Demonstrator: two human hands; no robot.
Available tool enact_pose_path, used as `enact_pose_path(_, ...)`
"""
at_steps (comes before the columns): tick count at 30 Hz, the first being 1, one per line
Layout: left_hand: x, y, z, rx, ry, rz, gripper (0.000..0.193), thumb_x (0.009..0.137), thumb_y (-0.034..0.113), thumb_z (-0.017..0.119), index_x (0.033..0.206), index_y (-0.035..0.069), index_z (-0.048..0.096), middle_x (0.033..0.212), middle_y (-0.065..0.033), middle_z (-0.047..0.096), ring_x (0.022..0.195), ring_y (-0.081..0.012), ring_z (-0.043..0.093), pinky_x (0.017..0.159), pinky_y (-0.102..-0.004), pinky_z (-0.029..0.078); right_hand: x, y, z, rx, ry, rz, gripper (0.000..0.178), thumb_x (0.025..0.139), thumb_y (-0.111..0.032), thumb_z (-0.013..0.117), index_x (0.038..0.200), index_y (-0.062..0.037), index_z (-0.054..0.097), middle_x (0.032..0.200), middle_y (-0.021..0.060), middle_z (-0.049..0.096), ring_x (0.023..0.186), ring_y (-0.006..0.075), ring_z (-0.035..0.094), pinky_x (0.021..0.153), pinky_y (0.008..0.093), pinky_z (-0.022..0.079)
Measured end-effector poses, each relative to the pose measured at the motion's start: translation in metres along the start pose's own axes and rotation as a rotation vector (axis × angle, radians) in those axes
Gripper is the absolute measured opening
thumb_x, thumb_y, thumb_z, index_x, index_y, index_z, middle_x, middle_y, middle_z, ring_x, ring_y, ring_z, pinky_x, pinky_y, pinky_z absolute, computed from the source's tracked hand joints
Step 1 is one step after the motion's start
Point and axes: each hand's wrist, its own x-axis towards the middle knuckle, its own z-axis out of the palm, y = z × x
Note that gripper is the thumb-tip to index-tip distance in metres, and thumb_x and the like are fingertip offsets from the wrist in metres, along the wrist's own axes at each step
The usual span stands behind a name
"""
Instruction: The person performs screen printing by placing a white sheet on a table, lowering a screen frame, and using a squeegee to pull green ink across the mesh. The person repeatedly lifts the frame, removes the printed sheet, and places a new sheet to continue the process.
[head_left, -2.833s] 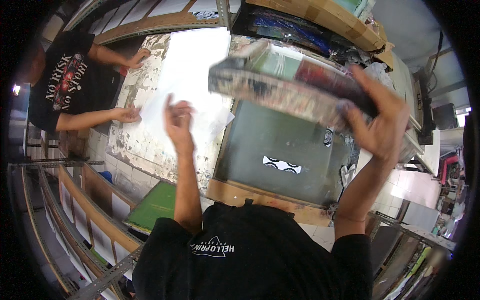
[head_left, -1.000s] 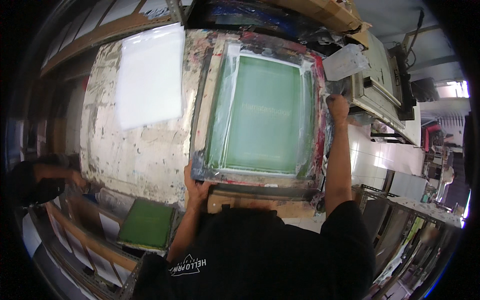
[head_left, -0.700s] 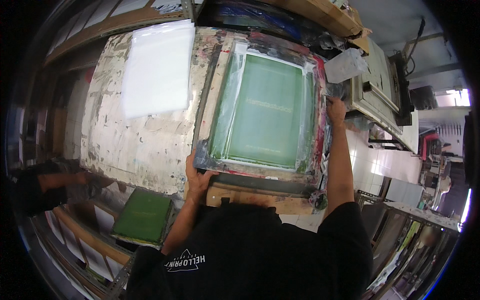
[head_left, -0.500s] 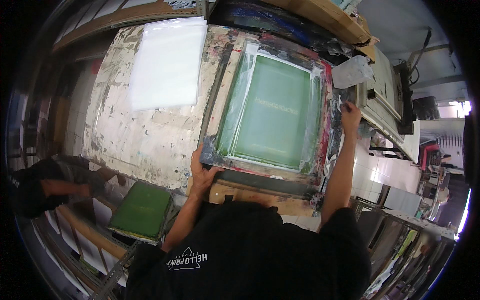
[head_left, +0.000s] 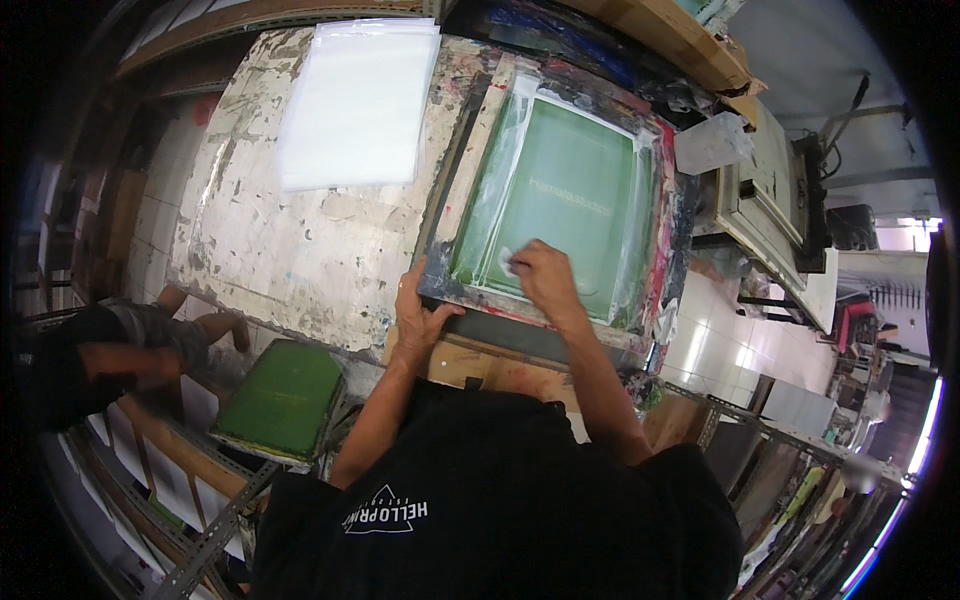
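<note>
A silk-screen printing frame (head_left: 455, 290) with green mesh (head_left: 560, 190) and white tape along its inner edges lies on the worktable. My left hand (head_left: 418, 318) grips the frame's near left corner, thumb along the near edge. Over the lower part of the mesh is my right hand (head_left: 545, 277), closed on a small white rag (head_left: 508, 261). The rag is mostly hidden by the fingers; it appears to touch the mesh.
A stack of white sheets (head_left: 355, 105) lies on the paint-stained table (head_left: 290, 240), left of the frame. A translucent plastic container (head_left: 713, 143) stands at the far right. Beside the near left edge is a green-topped board (head_left: 280, 395). Another person (head_left: 110, 350) is at far left.
My right hand has moved left from beyond the frame's right edge onto the lower mesh, carrying the white rag. My left hand stays on the corner. The view has shifted slightly.
</note>
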Motion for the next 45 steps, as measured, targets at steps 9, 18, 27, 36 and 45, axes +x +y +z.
enact_pose_path(9, 0.000, 0.012, -0.005, 0.107, 0.021, 0.087, 0.103, 0.057, 0.027, 0.096, 0.143, -0.003, 0.048, 0.126, -0.0220, 0.061, 0.115, -0.0378, 0.059, 0.100, -0.0433, 0.046, -0.052, 0.055, -0.070, -0.287, -0.036, 0.303, 0.007, 0.074, -0.008, 0.072, 0.081, -0.0062, 0.074, 0.081, 0.0168, 0.070, 0.082, 0.0350, 0.069, 0.078, 0.0450, 0.054)
enact_pose_path(18, -0.001, 0.008, -0.004, 0.086, 0.043, 0.066, 0.102, 0.056, 0.023, 0.095, 0.142, -0.003, 0.049, 0.124, -0.0209, 0.060, 0.116, -0.0374, 0.058, 0.101, -0.0429, 0.046, -0.042, 0.055, -0.027, -0.335, 0.008, 0.183, 0.008, 0.075, -0.008, 0.067, 0.078, -0.0068, 0.074, 0.082, 0.0195, 0.071, 0.082, 0.0387, 0.069, 0.078, 0.0494, 0.055)
enact_pose_path(27, 0.002, 0.008, -0.002, 0.088, 0.013, 0.091, 0.099, 0.057, 0.021, 0.095, 0.142, -0.002, 0.049, 0.124, -0.0210, 0.060, 0.116, -0.0380, 0.058, 0.101, -0.0433, 0.046, -0.005, 0.010, 0.012, -0.239, 0.018, 0.079, 0.008, 0.071, -0.005, 0.065, 0.076, -0.0045, 0.071, 0.079, 0.0218, 0.070, 0.082, 0.0402, 0.068, 0.078, 0.0513, 0.054)
enact_pose_path(36, 0.003, 0.000, -0.001, 0.004, 0.033, 0.111, 0.099, 0.059, 0.021, 0.096, 0.143, -0.003, 0.049, 0.119, -0.0199, 0.059, 0.109, -0.0361, 0.058, 0.097, -0.0429, 0.048, -0.082, 0.030, -0.113, -0.064, 0.129, 0.448, 0.022, 0.076, -0.012, 0.076, 0.095, -0.0007, 0.074, 0.088, 0.0178, 0.074, 0.080, 0.0297, 0.072, 0.074, 0.0384, 0.055)
enact_pose_path(45, 0.038, 0.082, -0.009, -0.019, 0.043, 0.206, 0.088, 0.062, 0.012, 0.093, 0.138, -0.003, 0.051, 0.117, -0.0119, 0.060, 0.106, -0.0254, 0.058, 0.096, -0.0361, 0.047, -0.223, 0.011, -0.071, 0.841, 0.381, 0.815, 0.009, 0.083, 0.003, 0.069, 0.090, -0.0028, 0.066, 0.087, -0.0002, 0.064, 0.086, 0.0101, 0.062, 0.075, 0.0254, 0.051)
